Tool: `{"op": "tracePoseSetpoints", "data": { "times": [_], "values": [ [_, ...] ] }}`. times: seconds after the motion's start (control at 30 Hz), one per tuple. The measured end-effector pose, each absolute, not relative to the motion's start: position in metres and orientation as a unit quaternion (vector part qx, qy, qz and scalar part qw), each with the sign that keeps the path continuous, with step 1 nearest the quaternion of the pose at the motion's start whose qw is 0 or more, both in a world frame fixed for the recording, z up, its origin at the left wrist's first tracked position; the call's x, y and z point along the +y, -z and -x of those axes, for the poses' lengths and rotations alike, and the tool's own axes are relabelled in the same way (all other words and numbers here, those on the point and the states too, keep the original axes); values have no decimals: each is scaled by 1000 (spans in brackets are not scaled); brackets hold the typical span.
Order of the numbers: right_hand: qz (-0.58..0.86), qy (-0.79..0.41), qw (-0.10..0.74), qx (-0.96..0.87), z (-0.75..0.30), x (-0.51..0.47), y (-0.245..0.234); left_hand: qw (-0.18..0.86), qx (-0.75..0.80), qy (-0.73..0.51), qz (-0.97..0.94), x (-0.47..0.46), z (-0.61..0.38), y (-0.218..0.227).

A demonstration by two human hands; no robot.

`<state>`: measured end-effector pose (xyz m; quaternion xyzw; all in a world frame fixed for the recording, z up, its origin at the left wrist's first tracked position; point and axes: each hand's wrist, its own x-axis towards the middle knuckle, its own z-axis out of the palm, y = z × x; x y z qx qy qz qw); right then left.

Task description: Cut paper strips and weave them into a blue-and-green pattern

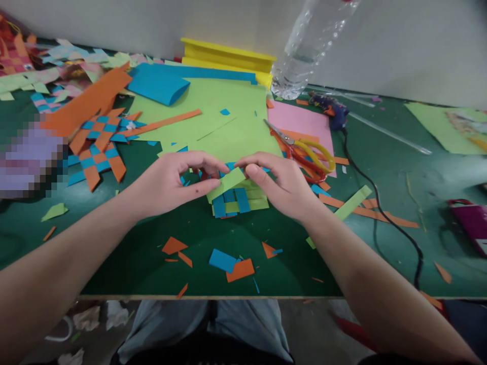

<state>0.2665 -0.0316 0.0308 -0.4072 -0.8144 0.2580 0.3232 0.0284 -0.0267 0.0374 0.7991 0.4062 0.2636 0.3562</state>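
Note:
A small woven mat of blue and light-green paper strips [238, 200] lies on the green table [144, 253] in front of me. My left hand [171, 182] and my right hand [283, 185] meet over it, fingers curled. Both pinch a light-green paper strip [226, 183] that slants across the mat's top. The left thumb presses its lower end and the right thumb and fingers hold its upper end. The mat's far edge is hidden under my fingers.
Scissors [304, 152] with yellow and red handles lie right of the hands on pink paper [300, 121]. Large green sheets [213, 116], blue paper [158, 83], orange-blue woven pieces [101, 152], a clear bottle [304, 50], a glue gun [331, 109] with black cable [380, 213] and scraps surround them.

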Motion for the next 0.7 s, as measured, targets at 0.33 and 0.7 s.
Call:
{"op": "tracePoseSetpoints", "data": {
  "times": [0.33, 0.7],
  "values": [
    [306, -105, 264, -908, -272, -25, -19, 349, 415, -250, -802, -23, -24, -42],
    [244, -104, 228, -937, -273, -25, -15, 354, 373, -271, -813, -23, -23, -38]
  ]
}}
